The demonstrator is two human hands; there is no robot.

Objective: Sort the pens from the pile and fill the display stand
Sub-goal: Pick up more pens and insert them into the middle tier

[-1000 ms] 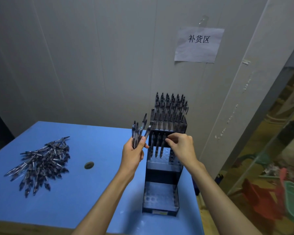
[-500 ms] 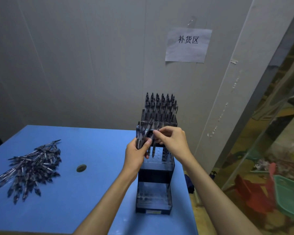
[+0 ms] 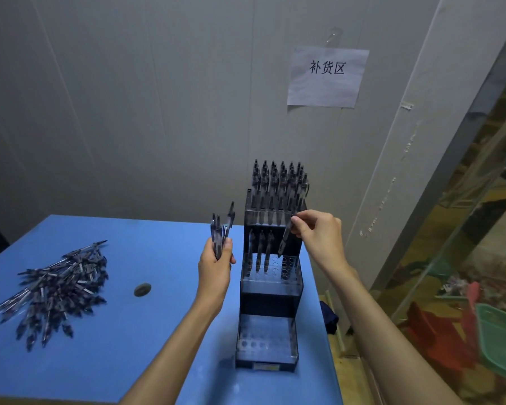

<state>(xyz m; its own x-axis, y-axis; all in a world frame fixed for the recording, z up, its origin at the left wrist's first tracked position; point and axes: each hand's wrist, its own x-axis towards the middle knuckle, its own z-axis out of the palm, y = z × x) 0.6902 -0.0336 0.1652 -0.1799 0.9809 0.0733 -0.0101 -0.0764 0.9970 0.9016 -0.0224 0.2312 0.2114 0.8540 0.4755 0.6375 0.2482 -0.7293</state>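
Observation:
A dark tiered display stand (image 3: 269, 296) stands on the right part of the blue table (image 3: 146, 331). Its top tier is full of pens, its middle tier holds three pens at the left, and its bottom tier shows bare holes. My right hand (image 3: 319, 232) pinches a single pen (image 3: 285, 238) by its upper end; the pen hangs tilted with its tip just above the middle tier's holes. Left of the stand, my left hand (image 3: 215, 264) grips a small bunch of pens (image 3: 221, 232) upright. A loose pile of pens (image 3: 56, 285) lies at the table's left.
A small dark round spot (image 3: 142, 289) sits on the table between pile and stand. A paper sign (image 3: 327, 77) hangs on the grey wall behind. Right of the table, beyond its edge, lie red and green items (image 3: 479, 331) on the floor.
My right hand took one pen from the bunch in my left hand and carried it right, over the middle tier. My left hand drew back left of the stand.

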